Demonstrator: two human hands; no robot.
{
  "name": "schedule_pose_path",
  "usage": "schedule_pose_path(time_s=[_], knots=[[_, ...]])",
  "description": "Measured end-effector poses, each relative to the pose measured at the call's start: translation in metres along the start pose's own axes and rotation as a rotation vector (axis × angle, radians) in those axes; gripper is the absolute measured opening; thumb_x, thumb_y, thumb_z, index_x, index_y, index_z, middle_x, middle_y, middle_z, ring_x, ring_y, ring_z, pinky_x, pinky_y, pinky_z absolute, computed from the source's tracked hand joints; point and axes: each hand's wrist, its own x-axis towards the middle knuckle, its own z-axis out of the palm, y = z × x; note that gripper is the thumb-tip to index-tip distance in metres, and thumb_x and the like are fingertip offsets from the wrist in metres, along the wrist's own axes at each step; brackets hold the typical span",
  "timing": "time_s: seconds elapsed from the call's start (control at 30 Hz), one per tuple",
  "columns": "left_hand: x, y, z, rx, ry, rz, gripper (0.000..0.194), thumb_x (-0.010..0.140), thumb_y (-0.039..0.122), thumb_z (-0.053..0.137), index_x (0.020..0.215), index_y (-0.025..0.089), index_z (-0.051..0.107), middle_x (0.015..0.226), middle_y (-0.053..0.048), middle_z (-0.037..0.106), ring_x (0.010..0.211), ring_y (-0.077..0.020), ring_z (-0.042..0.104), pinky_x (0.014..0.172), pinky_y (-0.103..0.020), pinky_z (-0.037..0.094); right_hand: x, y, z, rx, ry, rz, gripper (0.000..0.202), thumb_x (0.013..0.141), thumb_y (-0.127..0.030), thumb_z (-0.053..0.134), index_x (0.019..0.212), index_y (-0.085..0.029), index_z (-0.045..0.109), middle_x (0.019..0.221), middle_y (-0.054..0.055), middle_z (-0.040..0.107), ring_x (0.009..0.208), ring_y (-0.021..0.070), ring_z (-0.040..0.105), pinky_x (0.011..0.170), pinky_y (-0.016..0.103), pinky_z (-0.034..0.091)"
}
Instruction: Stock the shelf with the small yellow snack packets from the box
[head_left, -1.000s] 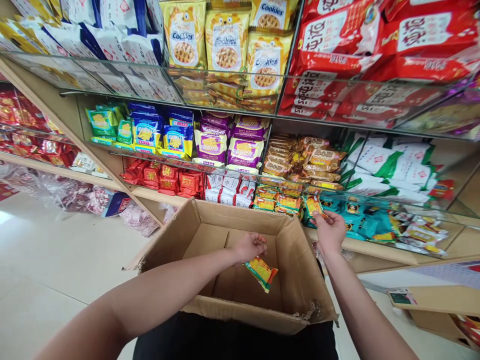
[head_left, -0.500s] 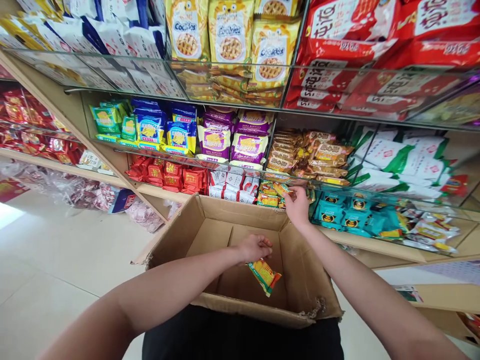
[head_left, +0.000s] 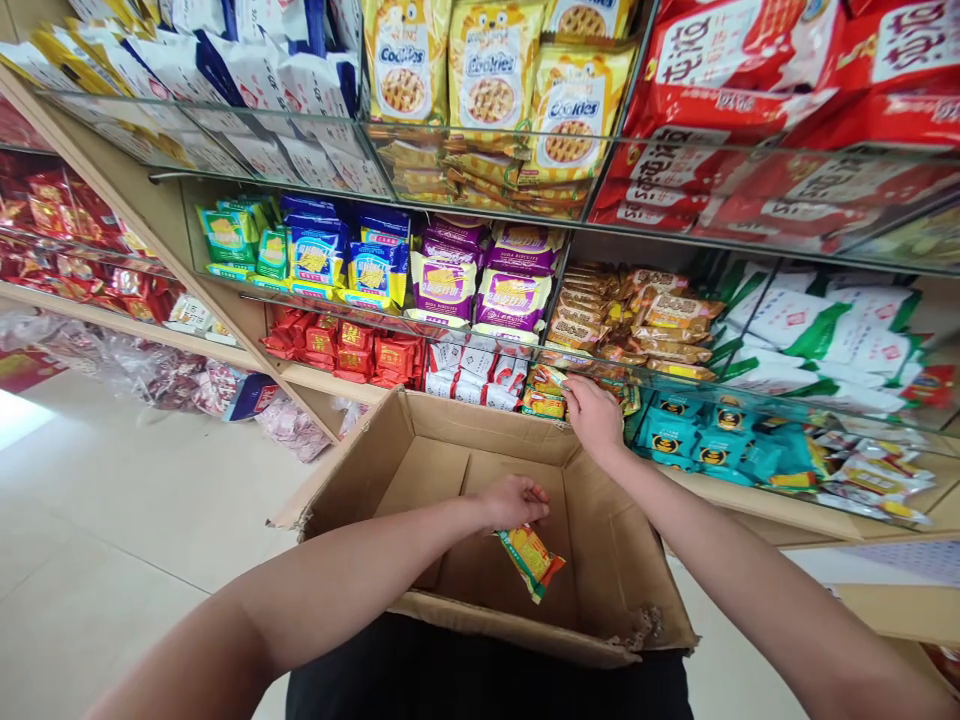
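Note:
A cardboard box [head_left: 480, 622] with worn corners stands open in front of me. Over its inside, my left hand [head_left: 514, 502] has its fingers curled; a yellow, green and red snack packet [head_left: 532, 562] hangs out below it, its upper end hidden under the hand. At the lowest shelf row, beyond the box's far edge, my right hand [head_left: 596, 415] is closed, thumb and fingers pinching a small yellow-green snack packet [head_left: 553, 378]. Similar packets [head_left: 543, 404] lie in that compartment, partly covered by the hand.
Glass-fronted shelves hold cookie bags [head_left: 491, 75], red bags [head_left: 735, 60] and purple biscuit packs [head_left: 514, 290]. Beside my right hand are teal packets [head_left: 697, 430]; red packets [head_left: 352, 345] and white packets [head_left: 469, 370] lie to the left. Plastic bags [head_left: 150, 365] rest on the floor at left.
My right hand has shifted slightly left and down along the lowest row, with the small packet at its fingertips. My left hand and the packet below it stay nearly in place.

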Motion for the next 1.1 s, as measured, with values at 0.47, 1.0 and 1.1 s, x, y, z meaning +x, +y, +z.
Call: schedule_pose_path(time_s=[0.47,1.0,1.1], knots=[[0.010,0.004,-0.014,0.121,0.111,0.167,0.044,0.071,0.016,0.054,0.114,0.016,0.045,0.064,0.005,0.051,0.050,-0.0063,0.044,0.049,-0.017,0.037,0.009,0.030,0.001,-0.244,-0.294,-0.128,0.036,0.083,-0.011,0.035,0.116,-0.014,0.048,0.108,0.010,0.057,0.095,0.0225,0.051,0.080,0.033,0.042],[0.041,0.023,-0.032,0.320,0.198,0.355,0.082,0.071,0.014,0.050,0.138,0.017,0.004,0.063,0.006,0.051,0.055,-0.0082,0.047,0.059,-0.019,0.039,0.009,0.028,0.018,0.213,0.058,-0.092,0.022,0.086,-0.022,0.038,0.086,-0.018,0.059,0.091,0.007,0.065,0.088,0.0181,0.058,0.080,0.034,0.046],[0.045,0.027,-0.037,0.360,0.226,0.351,0.085,0.070,0.013,0.051,0.138,0.017,-0.001,0.062,0.007,0.051,0.056,-0.0083,0.047,0.059,-0.019,0.039,0.008,0.027,0.015,0.294,0.103,-0.100,0.020,0.086,-0.023,0.039,0.085,-0.018,0.059,0.090,0.006,0.065,0.089,0.0170,0.059,0.080,0.034,0.047]])
